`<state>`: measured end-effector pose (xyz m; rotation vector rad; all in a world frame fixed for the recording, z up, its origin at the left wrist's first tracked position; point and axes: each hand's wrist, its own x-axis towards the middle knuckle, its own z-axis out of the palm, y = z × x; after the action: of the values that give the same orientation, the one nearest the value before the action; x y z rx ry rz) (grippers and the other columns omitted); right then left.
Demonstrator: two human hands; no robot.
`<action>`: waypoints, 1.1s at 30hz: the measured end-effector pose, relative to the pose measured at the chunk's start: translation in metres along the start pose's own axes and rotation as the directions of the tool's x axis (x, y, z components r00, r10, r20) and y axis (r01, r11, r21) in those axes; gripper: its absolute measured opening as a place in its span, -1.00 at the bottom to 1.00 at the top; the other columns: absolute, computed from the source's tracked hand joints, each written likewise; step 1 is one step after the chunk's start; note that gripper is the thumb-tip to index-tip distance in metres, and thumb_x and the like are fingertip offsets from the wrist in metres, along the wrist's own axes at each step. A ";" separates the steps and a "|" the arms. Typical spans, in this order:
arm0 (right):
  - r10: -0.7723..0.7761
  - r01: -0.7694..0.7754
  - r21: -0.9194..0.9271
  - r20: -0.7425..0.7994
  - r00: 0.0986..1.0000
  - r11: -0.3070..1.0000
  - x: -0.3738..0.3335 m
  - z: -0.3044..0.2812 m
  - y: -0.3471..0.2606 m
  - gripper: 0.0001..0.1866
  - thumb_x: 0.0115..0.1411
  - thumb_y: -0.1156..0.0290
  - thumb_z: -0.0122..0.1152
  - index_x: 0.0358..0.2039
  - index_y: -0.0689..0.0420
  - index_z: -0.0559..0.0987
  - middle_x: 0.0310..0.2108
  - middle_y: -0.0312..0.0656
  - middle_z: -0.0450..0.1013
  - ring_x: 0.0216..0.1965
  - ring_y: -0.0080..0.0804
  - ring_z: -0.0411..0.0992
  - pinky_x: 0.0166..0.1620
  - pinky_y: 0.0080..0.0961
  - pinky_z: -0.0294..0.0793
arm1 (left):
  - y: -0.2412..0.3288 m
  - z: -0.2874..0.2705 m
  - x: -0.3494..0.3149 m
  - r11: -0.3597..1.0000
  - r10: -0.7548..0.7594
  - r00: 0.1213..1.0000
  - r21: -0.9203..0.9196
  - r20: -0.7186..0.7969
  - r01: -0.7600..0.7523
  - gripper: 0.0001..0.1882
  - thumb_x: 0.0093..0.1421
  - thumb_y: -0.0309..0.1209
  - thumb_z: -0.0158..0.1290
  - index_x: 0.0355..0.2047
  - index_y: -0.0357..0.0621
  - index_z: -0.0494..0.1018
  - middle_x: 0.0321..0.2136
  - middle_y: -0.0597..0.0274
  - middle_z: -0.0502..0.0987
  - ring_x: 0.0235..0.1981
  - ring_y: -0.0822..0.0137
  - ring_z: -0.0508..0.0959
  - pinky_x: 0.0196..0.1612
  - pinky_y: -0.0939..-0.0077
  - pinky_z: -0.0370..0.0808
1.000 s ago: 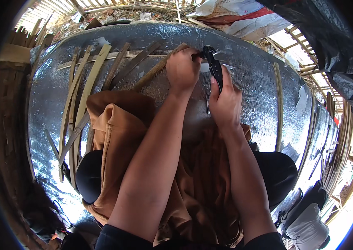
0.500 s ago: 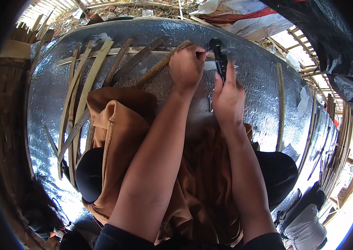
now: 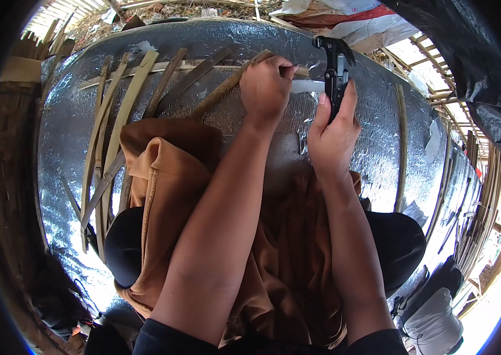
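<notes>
My right hand (image 3: 334, 139) is wrapped round the handle of a black claw hammer (image 3: 333, 77). The hammer is raised to the right of my left hand, its head uppermost. Closed in a fist, my left hand (image 3: 265, 94) rests over the upper end of a slanting bamboo strip (image 3: 218, 99). Whatever the left fingers pinch is hidden or too small to make out. A long pale crosswise strip (image 3: 170, 66) passes behind the left hand and shows again at its right.
Several bamboo strips (image 3: 129, 109) lie on the silver foil sheet (image 3: 375, 124) at the left. Another strip (image 3: 401, 148) lies at the right. Brown cloth (image 3: 173, 171) covers my lap. Black plastic sheeting (image 3: 493, 112) hangs at the upper right, near white and red sacking (image 3: 357, 26).
The hammer has moved right, away from my left hand, and its head now stands clear of it. My left hand keeps nearly the same place, still closed.
</notes>
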<state>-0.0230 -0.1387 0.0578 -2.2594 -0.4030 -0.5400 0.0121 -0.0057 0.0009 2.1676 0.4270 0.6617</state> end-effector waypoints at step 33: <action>0.546 -0.537 0.154 -0.023 0.837 0.829 -0.004 0.024 0.071 -0.61 0.41 0.31 0.09 0.08 0.36 0.46 -0.39 0.11 0.54 -0.57 -0.12 0.56 -0.49 -0.20 0.51 | 0.005 -0.002 0.001 0.996 -0.001 1.000 0.089 0.017 0.000 -0.84 0.09 -0.26 0.35 -0.36 0.00 0.68 -0.37 0.20 0.66 -0.39 0.04 0.66 -0.29 0.21 0.57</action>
<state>0.0106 -0.1685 -0.0022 -2.0797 0.2366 -0.2720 0.0118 -0.0070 0.0062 2.2553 0.4555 0.6340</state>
